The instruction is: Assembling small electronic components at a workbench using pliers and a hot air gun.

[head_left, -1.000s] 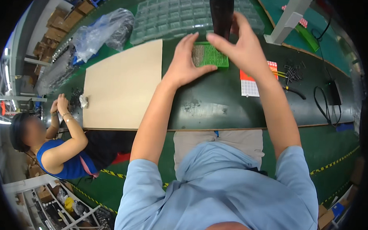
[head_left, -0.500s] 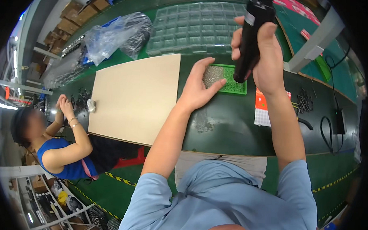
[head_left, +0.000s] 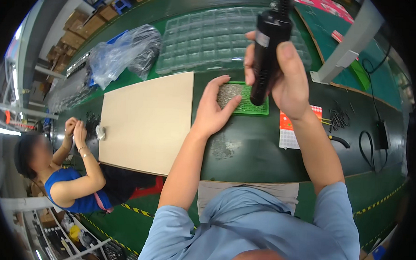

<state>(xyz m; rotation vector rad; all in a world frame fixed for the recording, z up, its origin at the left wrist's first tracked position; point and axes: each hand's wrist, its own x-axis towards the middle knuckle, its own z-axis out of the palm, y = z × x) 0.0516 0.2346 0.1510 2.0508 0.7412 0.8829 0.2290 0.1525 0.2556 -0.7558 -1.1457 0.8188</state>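
My right hand (head_left: 290, 82) grips the black screwdriver (head_left: 265, 54) upright over the green tray (head_left: 252, 108), where my open left hand (head_left: 213, 112) presses at its left.

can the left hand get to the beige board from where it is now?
Probably yes. The left hand rests flat on the green tray, and the beige board lies right beside it on the person's left, with only bare dark bench between. Nothing stands in that gap. The right hand holds the black screwdriver clear above.

A crumpled clear plastic bag (head_left: 123, 56) lay beyond the beige board (head_left: 146, 121); brown cartons (head_left: 78, 27) stood farther off; a red-and-white card (head_left: 292, 130) lay to its right.
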